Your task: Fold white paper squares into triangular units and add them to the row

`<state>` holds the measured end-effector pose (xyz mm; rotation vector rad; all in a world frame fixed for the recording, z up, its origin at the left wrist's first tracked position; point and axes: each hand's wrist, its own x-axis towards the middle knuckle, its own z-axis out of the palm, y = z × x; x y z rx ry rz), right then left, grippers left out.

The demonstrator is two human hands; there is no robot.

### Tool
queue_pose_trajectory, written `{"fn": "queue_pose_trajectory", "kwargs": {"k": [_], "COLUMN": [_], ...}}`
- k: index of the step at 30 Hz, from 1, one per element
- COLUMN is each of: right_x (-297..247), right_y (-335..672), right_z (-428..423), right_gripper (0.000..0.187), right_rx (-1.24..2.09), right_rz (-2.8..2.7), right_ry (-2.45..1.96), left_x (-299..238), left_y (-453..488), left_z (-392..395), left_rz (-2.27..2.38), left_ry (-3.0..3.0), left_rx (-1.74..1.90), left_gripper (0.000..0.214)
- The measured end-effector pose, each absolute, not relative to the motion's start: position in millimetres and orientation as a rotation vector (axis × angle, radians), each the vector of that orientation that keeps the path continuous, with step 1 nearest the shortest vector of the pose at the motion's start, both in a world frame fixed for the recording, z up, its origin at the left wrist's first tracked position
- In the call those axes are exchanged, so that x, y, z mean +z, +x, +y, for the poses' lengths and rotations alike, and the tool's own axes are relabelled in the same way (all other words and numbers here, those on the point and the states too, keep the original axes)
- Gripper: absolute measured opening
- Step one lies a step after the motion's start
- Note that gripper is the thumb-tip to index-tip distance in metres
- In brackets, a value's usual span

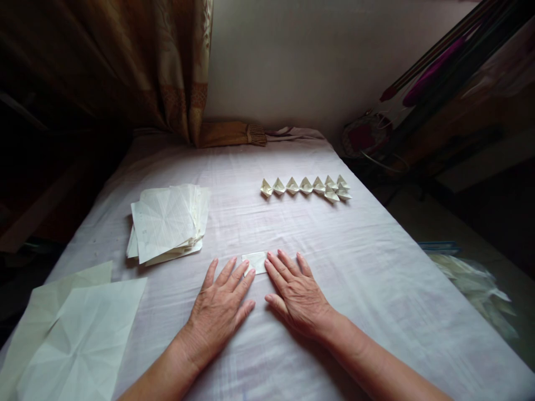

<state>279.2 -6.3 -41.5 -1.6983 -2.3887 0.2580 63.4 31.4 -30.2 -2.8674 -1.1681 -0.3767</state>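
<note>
A small folded piece of white paper [256,262] lies flat on the cloth between my hands. My left hand [223,298] rests palm down with fingers spread, its fingertips at the paper's left edge. From the other side, my right hand [296,289] lies flat too, fingertips on or beside the paper's right edge. Both hands are open and neither grips anything. Beyond them to the right stands a row of several small folded paper boats [306,186], with a couple more doubled up at its right end.
A stack of creased square papers [165,220] lies to the left. Larger creased sheets [83,340] are nearer, at the lower left. The pale cloth-covered surface [376,278] drops off at the right, where plastic bags [472,289] sit lower. A gold curtain [179,72] hangs behind.
</note>
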Motion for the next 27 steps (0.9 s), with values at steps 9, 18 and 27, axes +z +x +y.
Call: {"fn": "queue_pose_trajectory", "kwargs": {"k": [9, 18, 27], "right_x": [-42.9, -38.8, -45.3], "right_y": [267.9, 263.1, 280.4], "right_z": [10.3, 10.2, -11.4], "right_gripper": [0.062, 0.060, 0.056], "right_rx": [0.199, 0.169, 0.163], "right_rz": [-2.360, -2.331, -2.398], "right_ry": [-1.840, -1.849, -1.823], "left_x": [-30.8, -34.7, -34.4], "left_y": [63.7, 65.8, 60.2], "left_z": [32.5, 29.6, 27.4], "left_rz": [-1.152, -1.186, -1.154], "left_ry": [-2.851, -2.832, -2.840], "left_rx": [-0.329, -0.368, -0.377], "left_gripper": [0.044, 0.043, 0.043]}}
